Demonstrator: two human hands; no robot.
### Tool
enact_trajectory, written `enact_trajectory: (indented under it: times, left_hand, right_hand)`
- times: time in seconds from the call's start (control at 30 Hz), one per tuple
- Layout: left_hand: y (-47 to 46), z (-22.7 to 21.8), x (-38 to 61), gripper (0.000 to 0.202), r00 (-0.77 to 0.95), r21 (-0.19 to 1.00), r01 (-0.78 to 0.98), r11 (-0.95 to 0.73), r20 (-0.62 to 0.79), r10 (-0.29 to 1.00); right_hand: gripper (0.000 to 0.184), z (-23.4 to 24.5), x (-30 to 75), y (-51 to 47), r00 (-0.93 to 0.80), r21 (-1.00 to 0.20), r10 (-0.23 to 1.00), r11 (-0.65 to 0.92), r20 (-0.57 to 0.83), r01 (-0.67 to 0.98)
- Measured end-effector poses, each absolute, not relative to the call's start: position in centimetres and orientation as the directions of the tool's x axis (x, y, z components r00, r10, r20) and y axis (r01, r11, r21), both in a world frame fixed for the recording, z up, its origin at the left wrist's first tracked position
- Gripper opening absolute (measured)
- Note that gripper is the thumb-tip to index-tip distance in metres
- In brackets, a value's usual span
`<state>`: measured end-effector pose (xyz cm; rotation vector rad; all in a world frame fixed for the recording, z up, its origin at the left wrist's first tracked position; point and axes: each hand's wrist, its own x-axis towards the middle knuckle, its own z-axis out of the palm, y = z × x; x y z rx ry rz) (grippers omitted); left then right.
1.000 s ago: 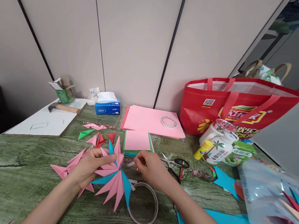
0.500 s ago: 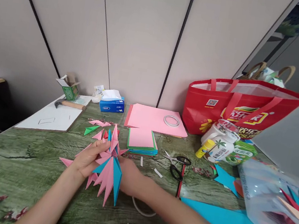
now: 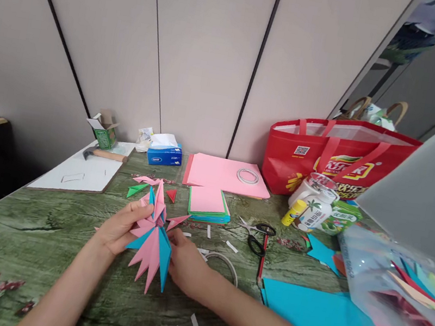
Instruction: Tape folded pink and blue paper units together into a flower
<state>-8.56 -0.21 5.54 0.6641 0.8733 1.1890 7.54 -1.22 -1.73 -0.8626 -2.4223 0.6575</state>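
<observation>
A pink and blue origami model (image 3: 151, 252), made of several pointed paper folds fanning out from a centre, is held upright over the table. My left hand (image 3: 123, 225) is closed on its left side, thumb pressed against the upper folds. On the other side my right hand (image 3: 187, 263) has its fingers pinched at the model's right edge; the fingertips are partly hidden behind the paper. A pink paper point (image 3: 178, 222) juts out just above my right hand. Behind the model lie a green folded piece (image 3: 136, 190), a red one (image 3: 171, 195) and pink folded paper (image 3: 146, 180).
Stacked paper squares (image 3: 207, 202), scissors (image 3: 258, 235) and a tape roll (image 3: 228, 264) lie to the right. Farther right are a glue stick (image 3: 294, 212), blue sheets (image 3: 320, 322) and a red bag (image 3: 284, 160). A hammer (image 3: 107, 155) rests on a white board (image 3: 87, 173).
The model has turned slightly and moved a little left in view. My right hand's fingers show more beside it. The tape roll and red piece are more visible; the whole view has shifted slightly.
</observation>
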Motion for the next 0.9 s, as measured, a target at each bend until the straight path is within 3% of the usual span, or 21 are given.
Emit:
enact_trajectory:
  times: [0.07,0.17,0.23,0.3,0.33,0.57,0.77,0.83,0.9]
  left_hand:
    - [0.1,4.6,-8.7,0.027,0.105,0.837,-0.485,0.254,-0.233,0.967]
    - [0.7,3.6,-8.8,0.028,0.084,0.869,-0.414,0.271,-0.260,0.962]
    - [1.0,3.2,-8.6,0.029,0.111,0.888,-0.356,0.293,-0.271,0.956]
    - [0.9,3.1,-8.4,0.032,0.123,0.896,-0.325,0.302,-0.277,0.953]
    - [0.8,3.0,-8.2,0.033,0.120,0.898,-0.316,0.306,-0.282,0.952]
    - [-0.2,2.8,-7.2,0.037,0.035,0.916,-0.248,0.315,-0.317,0.948]
    - [-0.4,2.5,-6.4,0.034,0.052,0.910,-0.237,0.339,-0.336,0.940]
    - [-0.5,2.5,-6.1,0.034,0.058,0.907,-0.247,0.340,-0.337,0.940]
    - [-0.5,2.3,-5.8,0.033,0.072,0.910,-0.245,0.336,-0.328,0.942]
  right_hand:
    - [0.023,-1.1,9.1,-0.9,-0.680,-0.586,0.694,0.660,0.238,0.469]
    - [0.013,0.1,10.3,-0.1,-0.691,-0.626,0.708,0.607,0.145,0.491]
    - [0.020,0.9,10.1,0.8,-0.620,-0.552,0.778,0.562,0.099,0.616]
    - [0.030,1.6,9.2,1.9,-0.519,-0.364,0.854,0.492,0.027,0.791]
    - [0.031,1.7,8.5,2.4,-0.500,-0.331,0.866,0.473,0.004,0.816]
    - [0.024,1.4,6.2,3.7,-0.447,-0.330,0.892,0.402,-0.070,0.854]
    - [0.011,1.4,10.8,2.8,-0.399,-0.495,0.916,0.365,0.039,0.788]
    - [0.010,1.3,12.4,2.4,-0.341,-0.813,0.935,0.275,0.101,0.514]
    - [0.021,1.2,13.5,1.9,-0.330,-0.982,0.943,0.104,0.046,0.159]
